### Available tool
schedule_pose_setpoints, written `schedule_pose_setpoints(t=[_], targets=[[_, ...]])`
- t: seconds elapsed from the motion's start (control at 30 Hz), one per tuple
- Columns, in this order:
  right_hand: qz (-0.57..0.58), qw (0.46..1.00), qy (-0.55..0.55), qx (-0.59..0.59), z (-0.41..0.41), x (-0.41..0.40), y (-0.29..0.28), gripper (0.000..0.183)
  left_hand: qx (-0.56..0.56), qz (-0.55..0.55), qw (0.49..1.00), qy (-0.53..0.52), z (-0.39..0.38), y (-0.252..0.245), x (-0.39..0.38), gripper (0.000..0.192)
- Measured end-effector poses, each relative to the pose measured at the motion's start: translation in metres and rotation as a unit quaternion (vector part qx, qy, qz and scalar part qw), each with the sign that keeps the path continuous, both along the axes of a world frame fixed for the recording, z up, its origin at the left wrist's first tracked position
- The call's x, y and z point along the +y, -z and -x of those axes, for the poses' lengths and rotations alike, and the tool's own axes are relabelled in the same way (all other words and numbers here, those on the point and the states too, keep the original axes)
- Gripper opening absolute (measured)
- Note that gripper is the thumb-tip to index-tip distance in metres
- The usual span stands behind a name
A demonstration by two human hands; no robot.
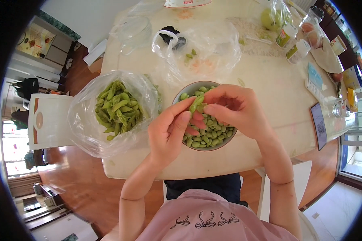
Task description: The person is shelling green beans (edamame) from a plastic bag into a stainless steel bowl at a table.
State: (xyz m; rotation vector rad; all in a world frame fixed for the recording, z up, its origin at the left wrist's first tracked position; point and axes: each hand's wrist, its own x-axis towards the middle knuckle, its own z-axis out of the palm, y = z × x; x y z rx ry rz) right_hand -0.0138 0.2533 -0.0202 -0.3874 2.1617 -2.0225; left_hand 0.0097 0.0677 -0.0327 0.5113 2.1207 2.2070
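Observation:
My left hand (172, 129) and my right hand (235, 111) meet above a bowl (209, 149) of shelled green soybeans (209, 135). Between the fingertips of both hands is a green edamame pod (196, 104), held at a slant. Part of the pod and some of the beans are hidden by the fingers. To the left of the bowl, an open clear plastic bag (81, 120) holds a heap of unshelled edamame pods (119, 108). Beyond the bowl lies another clear plastic bag (220, 45) with a few green pod pieces (189, 56) at it.
A glass bowl (135, 30) stands at the table's far left. At the right are white bottles (298, 51), a bagged green fruit (271, 19), a blue face mask (315, 76), a phone (319, 126) near the edge and a glass mug (341, 107). A white chair (51, 120) stands left.

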Motion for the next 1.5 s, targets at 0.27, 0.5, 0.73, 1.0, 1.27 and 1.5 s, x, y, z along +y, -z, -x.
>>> schedule_pose_setpoints(t=[0.27, 0.5, 0.73, 1.0, 1.27, 1.5], targets=[[0.128, 0.988, -0.011, -0.088, -0.001, -0.003, -0.003, 0.015, 0.259, 0.171, 0.949, -0.063, 0.007, 0.007, -0.001, 0.03], [0.168, 0.979, -0.053, -0.101, -0.002, 0.001, -0.002, 0.013, 0.315, 0.206, 0.922, -0.085, 0.007, 0.007, -0.001, 0.036], [0.197, 0.966, -0.067, -0.155, -0.003, 0.001, -0.006, 0.011, 0.42, 0.236, 0.867, -0.128, 0.012, 0.007, -0.001, 0.037], [0.185, 0.972, -0.044, -0.136, -0.007, -0.001, -0.006, 0.009, 0.378, 0.206, 0.894, -0.124, 0.007, 0.004, 0.002, 0.028], [0.095, 0.994, 0.0, -0.057, -0.007, 0.0, -0.003, 0.009, -0.036, -0.043, 0.997, 0.046, -0.002, -0.003, -0.001, 0.025], [0.039, 0.998, 0.042, 0.024, -0.006, -0.006, -0.001, 0.009, -0.085, -0.087, 0.992, 0.026, 0.0, -0.005, 0.0, 0.023]])
